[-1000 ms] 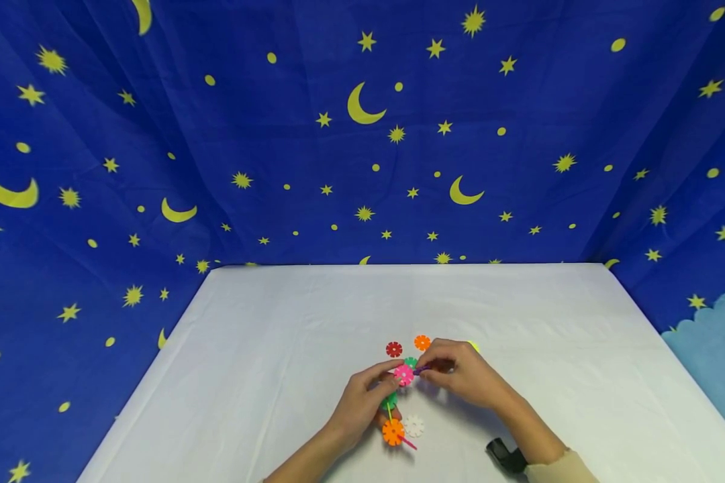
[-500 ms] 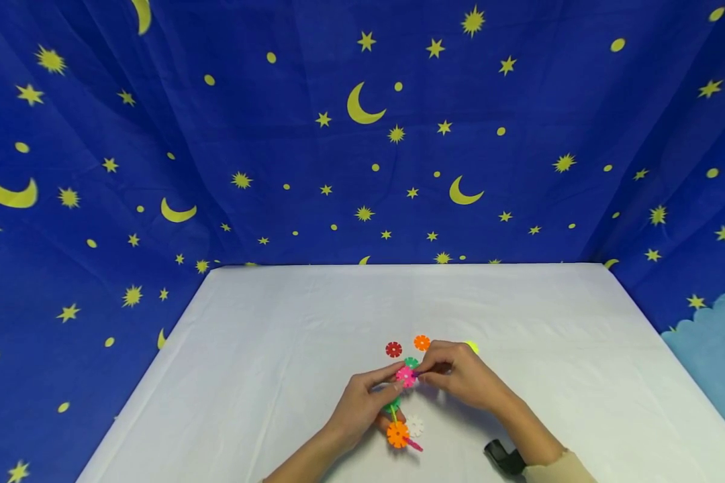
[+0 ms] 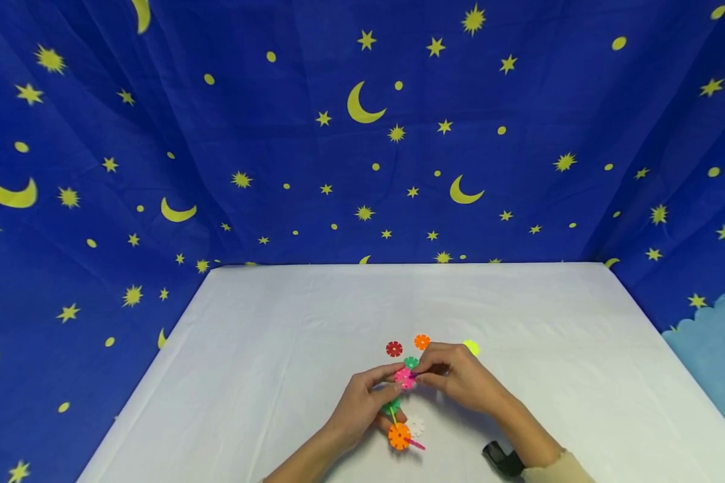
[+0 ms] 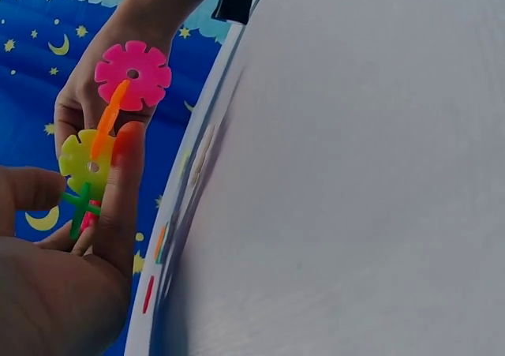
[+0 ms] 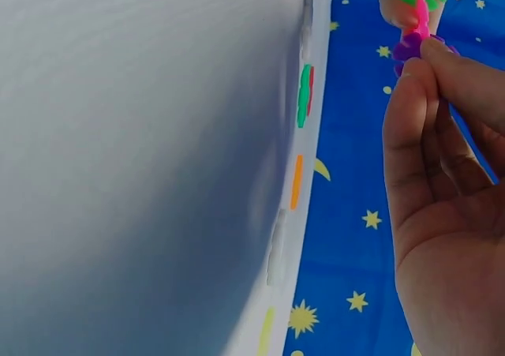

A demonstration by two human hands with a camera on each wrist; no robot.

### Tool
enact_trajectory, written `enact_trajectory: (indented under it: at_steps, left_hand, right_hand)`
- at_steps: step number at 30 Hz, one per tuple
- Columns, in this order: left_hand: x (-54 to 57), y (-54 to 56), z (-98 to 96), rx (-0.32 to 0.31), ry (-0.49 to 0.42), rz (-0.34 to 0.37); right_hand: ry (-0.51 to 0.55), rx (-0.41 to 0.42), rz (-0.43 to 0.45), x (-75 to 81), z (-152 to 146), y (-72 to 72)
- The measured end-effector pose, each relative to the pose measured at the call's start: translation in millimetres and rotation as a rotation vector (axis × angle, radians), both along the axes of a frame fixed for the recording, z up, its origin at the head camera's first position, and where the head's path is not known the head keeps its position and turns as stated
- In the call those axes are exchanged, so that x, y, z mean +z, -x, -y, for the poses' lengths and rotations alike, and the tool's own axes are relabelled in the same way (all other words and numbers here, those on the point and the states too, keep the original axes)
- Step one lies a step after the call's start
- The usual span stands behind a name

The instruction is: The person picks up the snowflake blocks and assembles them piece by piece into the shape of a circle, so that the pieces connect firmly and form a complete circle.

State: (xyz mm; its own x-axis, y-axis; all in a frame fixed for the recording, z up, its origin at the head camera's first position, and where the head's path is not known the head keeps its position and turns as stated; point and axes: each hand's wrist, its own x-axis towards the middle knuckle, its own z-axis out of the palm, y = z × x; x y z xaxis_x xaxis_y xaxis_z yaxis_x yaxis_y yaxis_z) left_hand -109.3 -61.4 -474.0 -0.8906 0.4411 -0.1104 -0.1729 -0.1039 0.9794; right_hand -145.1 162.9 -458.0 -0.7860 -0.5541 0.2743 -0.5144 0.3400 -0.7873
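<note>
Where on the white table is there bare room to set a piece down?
Bare: the table's left half and far strip toward the starry backdrop. Crowded: near centre, where both hands hold the snowflake-disc assembly, with loose discs beyond.

Bare hands and forearms — a beige sleeve cuff (image 3: 558, 467), a black wrist-worn device (image 3: 500, 458).

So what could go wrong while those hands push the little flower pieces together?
The left hand holds a chain of joined snowflake discs by a few fingers, so a hard push from the right hand might pop a joint apart. The right hand pinches a small purple piece at its fingertips; it could slip and drop. Loose discs like the red disc lie close by and may get knocked.
</note>
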Motion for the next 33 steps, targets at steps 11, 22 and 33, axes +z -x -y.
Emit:
enact_trajectory:
  at_steps: [11,22,33]
  left_hand:
    - [8.0,-0.4,1.1,0.054,0.198,-0.155]
    - [31.2,-2.7,3.5,0.157,0.233,-0.143]
    - [-4.0,10.1,4.4,0.18,0.27,-0.125]
  right_hand:
    - [-0.083,-0.055,0.102,3.4,6.7,-0.8]
    - [-0.198,0.089,0.189,-6.5,1.0,-0.7]
    - [-0.375,0.262,0.042,-6.1,5.6,-8.2]
